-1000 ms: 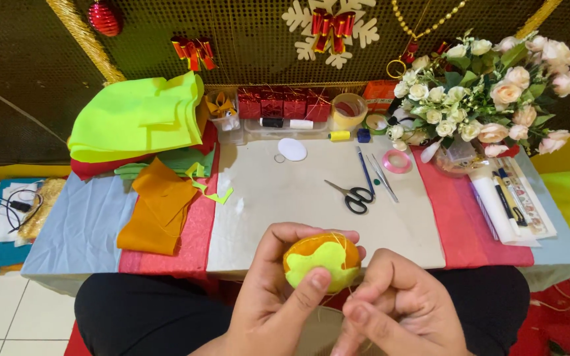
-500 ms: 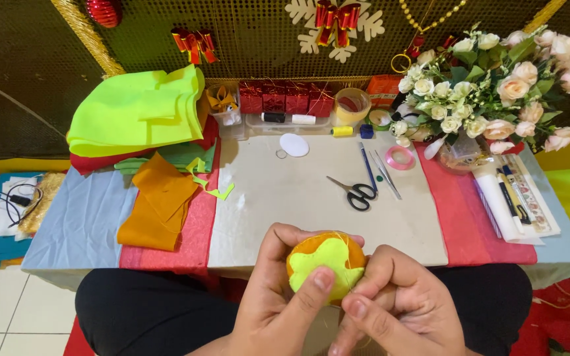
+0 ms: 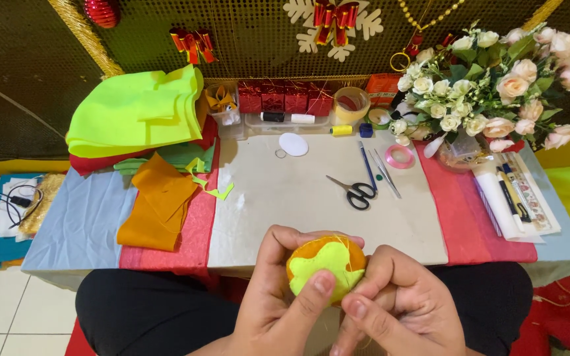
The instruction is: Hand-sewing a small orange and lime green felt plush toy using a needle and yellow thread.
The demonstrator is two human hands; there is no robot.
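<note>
Low table [image 3: 265, 198] with grey, red, beige cloth, gold mesh backdrop behind. Row of small red gift boxes [image 3: 284, 97] upper centre; orange box [image 3: 382, 84] beside flower bouquet [image 3: 496, 72] upper right. Left hand [image 3: 278, 296] cups orange felt ball [image 3: 326, 267] at bottom centre, thumb on its lime patch. Right hand [image 3: 397, 306] pinches ball's right edge. Scissors [image 3: 356, 191] centre; lime felt stack [image 3: 136, 112] upper left; orange felt [image 3: 153, 204] below it.

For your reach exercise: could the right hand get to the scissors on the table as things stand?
Probably yes: the scissors lie on bare table ahead of the right hand, nothing between. But its fingers are on the felt ball.
</note>
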